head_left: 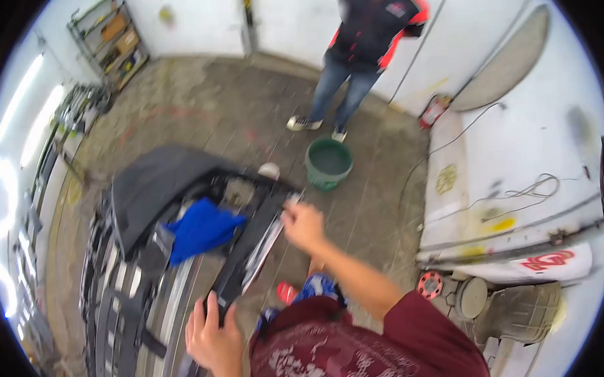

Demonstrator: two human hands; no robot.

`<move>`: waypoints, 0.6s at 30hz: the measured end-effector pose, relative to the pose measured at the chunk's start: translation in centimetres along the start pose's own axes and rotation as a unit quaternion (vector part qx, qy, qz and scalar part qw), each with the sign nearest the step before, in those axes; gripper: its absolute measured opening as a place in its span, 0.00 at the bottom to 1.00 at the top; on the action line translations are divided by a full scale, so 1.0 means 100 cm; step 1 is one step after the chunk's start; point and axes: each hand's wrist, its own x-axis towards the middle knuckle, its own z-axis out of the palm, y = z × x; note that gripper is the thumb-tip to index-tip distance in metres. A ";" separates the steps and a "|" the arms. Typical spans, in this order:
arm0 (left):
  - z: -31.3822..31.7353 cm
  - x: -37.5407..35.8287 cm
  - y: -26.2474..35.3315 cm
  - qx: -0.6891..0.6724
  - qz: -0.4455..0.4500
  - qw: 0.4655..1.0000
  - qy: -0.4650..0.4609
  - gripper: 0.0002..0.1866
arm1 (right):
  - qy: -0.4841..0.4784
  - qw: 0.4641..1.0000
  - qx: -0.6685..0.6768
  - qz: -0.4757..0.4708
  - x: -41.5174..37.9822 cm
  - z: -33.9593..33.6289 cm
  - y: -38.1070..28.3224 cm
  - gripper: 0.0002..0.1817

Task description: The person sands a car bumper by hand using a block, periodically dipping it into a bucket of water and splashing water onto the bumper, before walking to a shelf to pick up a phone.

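Note:
A large black plastic car bumper (157, 195) lies at the left, with slotted and ribbed parts showing along its near side. My left hand (215, 340) is closed on the near end of its long dark edge, thumb and fingers on either side of a black corner. Farther along the same edge, my right hand (303, 225) grips the far end with bent fingers. A shiny pale strip (261, 251) runs along this edge between my hands. A crumpled blue cloth (202, 228) rests on top of the bumper.
Past the bumper, a green bucket (328, 164) and a small white container (269, 170) stand on the paved floor. A person (370, 44) stands behind the bucket. A fire extinguisher (435, 110) is by the right wall, and shelving (110, 38) stands at the back left.

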 end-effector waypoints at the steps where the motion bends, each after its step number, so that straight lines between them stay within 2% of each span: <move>1: 0.003 0.000 -0.002 0.005 0.004 1.000 0.019 0.25 | 0.013 0.999 -0.024 -0.025 -0.018 -0.001 -0.014 0.18; 2: 0.002 -0.003 -0.008 -0.029 -0.034 0.997 -0.058 0.30 | -0.008 0.995 0.006 -0.095 -0.039 -0.009 -0.034 0.17; 3: -0.005 0.002 0.000 -0.029 -0.012 0.999 -0.016 0.28 | -0.019 0.993 0.002 -0.119 -0.071 -0.037 -0.080 0.18; 4: -0.011 0.004 0.008 -0.024 0.006 0.999 0.024 0.26 | 0.007 0.980 0.082 -0.180 -0.103 -0.034 -0.097 0.19; 5: -0.010 0.003 0.008 -0.029 0.010 0.999 0.038 0.26 | 0.006 0.977 0.107 -0.185 -0.121 -0.043 -0.110 0.20; 6: -0.009 0.001 0.004 -0.052 -0.021 0.998 -0.016 0.28 | 0.006 0.973 0.134 -0.189 -0.126 -0.050 -0.119 0.20; 7: -0.010 -0.001 -0.001 -0.072 -0.052 0.993 -0.071 0.30 | 0.002 0.978 0.103 -0.181 -0.111 -0.049 -0.107 0.19; 8: -0.015 -0.002 -0.003 -0.074 -0.045 0.994 -0.060 0.30 | -0.002 0.982 0.073 -0.172 -0.088 -0.041 -0.086 0.19; 10: -0.027 -0.005 0.001 0.030 0.046 0.998 -0.022 0.23 | 0.022 0.995 0.016 -0.099 -0.035 -0.020 -0.036 0.21; 12: -0.027 -0.004 0.003 0.023 0.050 0.998 0.002 0.22 | 0.061 0.997 0.021 -0.050 0.001 -0.012 0.008 0.21; 15: -0.044 0.001 0.010 0.008 -0.006 0.997 -0.073 0.23 | 0.116 0.990 0.066 -0.044 0.018 -0.020 0.054 0.20; 16: -0.039 -0.001 0.011 0.004 -0.018 0.998 -0.065 0.23 | 0.125 0.987 0.097 -0.041 0.016 -0.026 0.073 0.19; 18: -0.020 -0.009 0.001 0.063 0.049 0.997 0.020 0.23 | 0.102 0.989 0.103 -0.020 0.010 -0.048 0.109 0.20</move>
